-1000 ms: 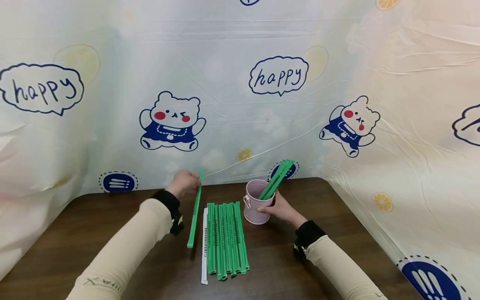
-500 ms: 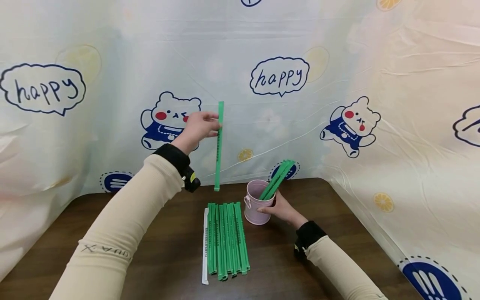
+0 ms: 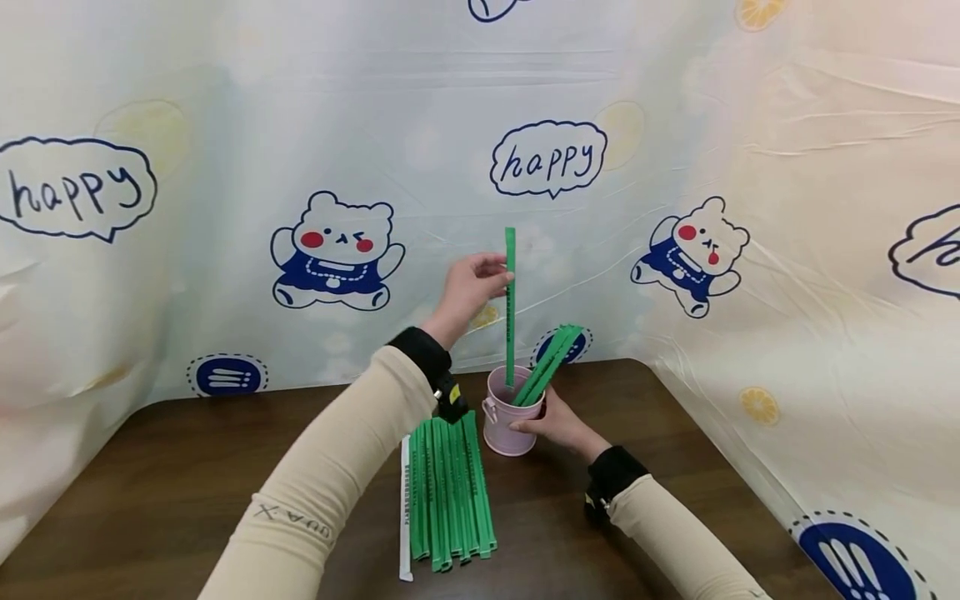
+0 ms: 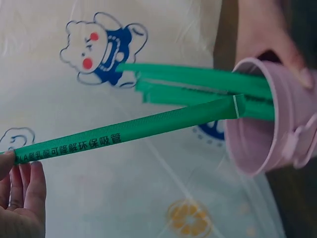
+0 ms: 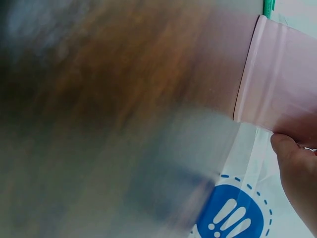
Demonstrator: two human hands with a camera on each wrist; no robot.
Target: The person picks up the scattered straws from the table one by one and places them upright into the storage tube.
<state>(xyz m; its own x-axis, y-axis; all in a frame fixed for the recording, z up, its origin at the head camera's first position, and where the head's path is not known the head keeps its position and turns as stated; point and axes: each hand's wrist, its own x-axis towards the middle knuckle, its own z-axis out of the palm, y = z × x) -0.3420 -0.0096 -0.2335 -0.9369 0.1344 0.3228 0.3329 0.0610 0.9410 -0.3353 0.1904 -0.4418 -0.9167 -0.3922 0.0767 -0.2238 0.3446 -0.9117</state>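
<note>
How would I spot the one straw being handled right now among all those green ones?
Start at the small pink metal bucket on the dark wooden table, steadied by the right hand. The green paper-wrapped straw stands upright over its mouth, pinched by the left hand; the others lean inside or lie flat.

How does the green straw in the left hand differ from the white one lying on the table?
The held straw has a green wrapper; the white straw has a white one. The held straw is upright, pinched near its top by the left hand, its lower end at the mouth of the pink cup; the white straw lies flat beside the green pile, untouched. Both are long, thin and printed.
</note>
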